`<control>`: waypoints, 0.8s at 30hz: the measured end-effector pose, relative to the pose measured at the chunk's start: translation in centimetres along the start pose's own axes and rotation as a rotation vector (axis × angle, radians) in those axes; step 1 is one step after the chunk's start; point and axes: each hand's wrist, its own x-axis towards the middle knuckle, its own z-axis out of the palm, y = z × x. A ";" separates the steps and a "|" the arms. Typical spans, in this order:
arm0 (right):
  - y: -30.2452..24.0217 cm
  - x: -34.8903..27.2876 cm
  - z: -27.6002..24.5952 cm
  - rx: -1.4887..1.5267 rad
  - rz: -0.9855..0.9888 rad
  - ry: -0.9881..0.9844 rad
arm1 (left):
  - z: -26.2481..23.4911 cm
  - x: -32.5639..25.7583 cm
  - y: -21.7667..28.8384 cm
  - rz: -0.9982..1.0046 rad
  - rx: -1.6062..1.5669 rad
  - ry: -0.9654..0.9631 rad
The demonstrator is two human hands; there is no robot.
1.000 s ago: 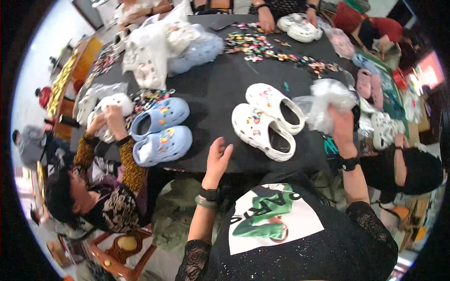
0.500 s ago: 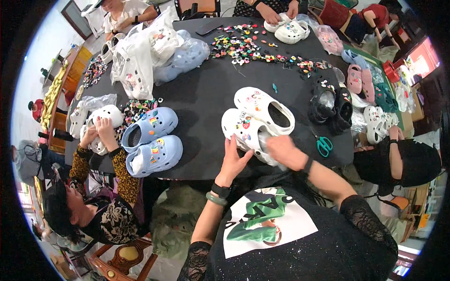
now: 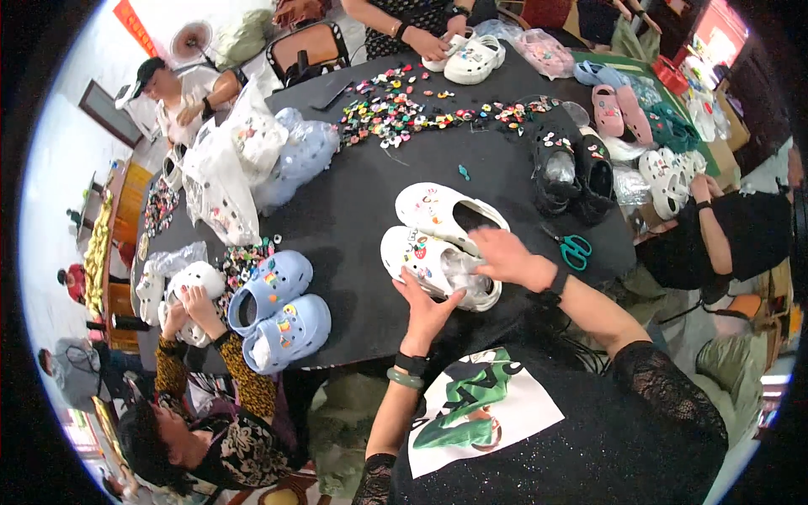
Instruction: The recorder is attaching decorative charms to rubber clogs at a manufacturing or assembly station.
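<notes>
Two white clogs with colourful charms lie side by side on the black-covered table in front of me. My left hand (image 3: 427, 307) holds the side of the nearer white clog (image 3: 410, 257), thumb and fingers apart along its edge. Clear plastic (image 3: 459, 273) bulges from that clog's foot opening. Over the opening is my right hand (image 3: 518, 259), its fingers stretched out and thumb apart beside the plastic. It partly covers the heel of the farther white clog (image 3: 429, 209). Whether a fingertip touches the plastic, I cannot tell.
Blue clogs (image 3: 286, 332) stand to the left, near a co-worker's hands (image 3: 189, 307) on a white clog. Teal-handled scissors (image 3: 576, 251) and black clogs (image 3: 555, 168) are at right. Loose charms (image 3: 379, 109) and bagged clogs (image 3: 220, 189) lie farther back.
My right hand has drawn back from inside the nearer clog, and its fingers have opened out. More clear plastic shows there. My left hand stays on the clog; the whole view has shifted.
</notes>
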 end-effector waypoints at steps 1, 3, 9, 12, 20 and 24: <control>0.1 0.6 1.1 -0.028 0.042 -0.021 | 0.7 0.2 -0.9 0.019 0.075 0.029; -0.7 1.7 3.1 0.021 0.075 -0.015 | 1.2 0.3 -1.2 0.016 0.190 0.090; -5.5 2.0 6.8 0.360 0.175 -0.204 | -6.4 2.7 0.3 0.004 -0.497 0.082; -7.9 1.8 6.2 0.409 0.121 -0.174 | -9.7 3.6 -0.4 0.190 -0.037 0.022; -2.9 -0.7 1.5 0.546 0.105 0.145 | -6.3 2.6 -1.7 0.217 0.630 0.259; 1.1 -1.9 1.3 0.478 0.393 0.150 | -6.3 2.1 -0.7 0.102 0.588 0.228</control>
